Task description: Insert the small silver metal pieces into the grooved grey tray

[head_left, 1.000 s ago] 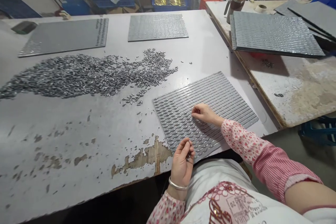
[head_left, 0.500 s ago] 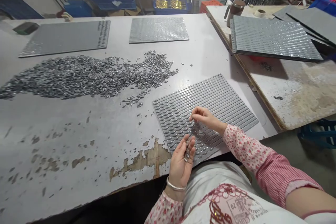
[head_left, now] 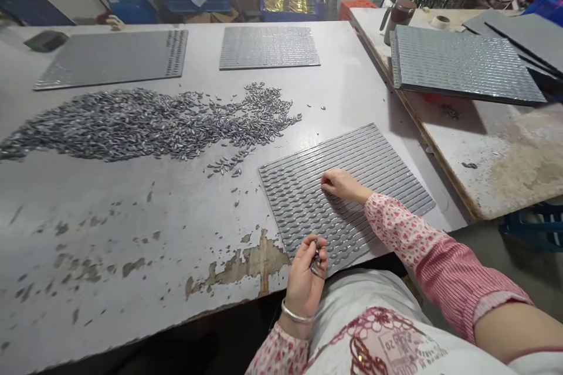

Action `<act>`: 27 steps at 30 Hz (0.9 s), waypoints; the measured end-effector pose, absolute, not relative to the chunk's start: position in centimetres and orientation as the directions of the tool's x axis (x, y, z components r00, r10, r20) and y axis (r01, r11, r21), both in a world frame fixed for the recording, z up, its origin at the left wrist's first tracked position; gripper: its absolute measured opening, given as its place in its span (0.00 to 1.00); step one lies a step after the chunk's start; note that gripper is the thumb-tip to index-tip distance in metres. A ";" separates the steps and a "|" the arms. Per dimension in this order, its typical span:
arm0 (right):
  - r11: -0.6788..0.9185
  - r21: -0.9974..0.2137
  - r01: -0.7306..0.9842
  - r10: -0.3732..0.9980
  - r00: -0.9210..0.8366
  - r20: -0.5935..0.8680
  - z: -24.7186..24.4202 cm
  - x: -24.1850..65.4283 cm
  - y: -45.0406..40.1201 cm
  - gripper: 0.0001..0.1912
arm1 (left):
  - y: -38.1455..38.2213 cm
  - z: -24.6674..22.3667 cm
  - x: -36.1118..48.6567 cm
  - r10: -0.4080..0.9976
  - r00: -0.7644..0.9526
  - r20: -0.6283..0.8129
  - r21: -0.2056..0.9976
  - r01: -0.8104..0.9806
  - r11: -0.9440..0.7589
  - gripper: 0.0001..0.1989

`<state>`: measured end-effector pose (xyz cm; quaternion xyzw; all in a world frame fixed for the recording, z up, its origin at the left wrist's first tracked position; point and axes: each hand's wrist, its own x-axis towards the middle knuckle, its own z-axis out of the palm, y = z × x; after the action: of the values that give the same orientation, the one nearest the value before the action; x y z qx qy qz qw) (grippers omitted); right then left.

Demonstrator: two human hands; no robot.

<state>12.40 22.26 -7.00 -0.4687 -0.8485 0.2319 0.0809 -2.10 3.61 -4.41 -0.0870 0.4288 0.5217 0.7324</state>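
A grey ridged board (head_left: 378, 158) lies at an angle on the table before me, with rows of small oval metal pieces set along its left part. My right hand (head_left: 341, 184) rests over the middle of those rows, its fingertips pinched at the board's surface; what they hold is hidden. Near the board's lower left corner, my left hand (head_left: 308, 275) is palm up with curled fingers, cupping several small metal pieces (head_left: 315, 261). To the left spreads a large heap of the same grey pieces (head_left: 145, 126).
Two more grey boards, one at the far left (head_left: 114, 58) and one at the back (head_left: 269, 47), lie on the white table (head_left: 132, 205). On the side table (head_left: 519, 158) at right are a stack of ridged boards (head_left: 466, 64), a brown-lidded jug (head_left: 401, 14) and a tape roll (head_left: 440, 22).
My right hand has moved slightly up and lowered its fingertips to the board. My left hand's fingers have curled further around the pieces.
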 end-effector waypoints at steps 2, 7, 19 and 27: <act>0.432 -0.450 0.782 0.841 -0.529 -0.112 -6.8 12.3 22.6 0.05 | 3.7 -4.4 -2.0 0.687 0.069 -0.724 0.337 -0.833 0.439 0.05; 0.351 -0.614 0.707 0.865 -0.496 -0.076 -6.2 12.2 21.5 0.04 | 3.9 -4.4 -2.0 0.672 0.008 -0.740 0.353 -0.846 0.399 0.08; -0.173 -0.985 -0.005 0.726 -0.676 -0.124 -4.2 10.2 15.1 0.16 | 4.9 -3.5 -2.4 0.684 -0.017 -0.730 0.324 -0.889 0.324 0.07; 0.374 -0.731 0.571 0.832 -0.554 -0.008 -6.6 10.5 22.1 0.05 | 4.4 -3.0 -3.3 0.664 0.115 -0.739 0.224 -0.888 0.403 0.06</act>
<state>10.54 22.10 -6.60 -0.4342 -0.8078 0.3531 0.1851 -3.30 4.36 -2.96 -0.1384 0.4040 0.5287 0.7336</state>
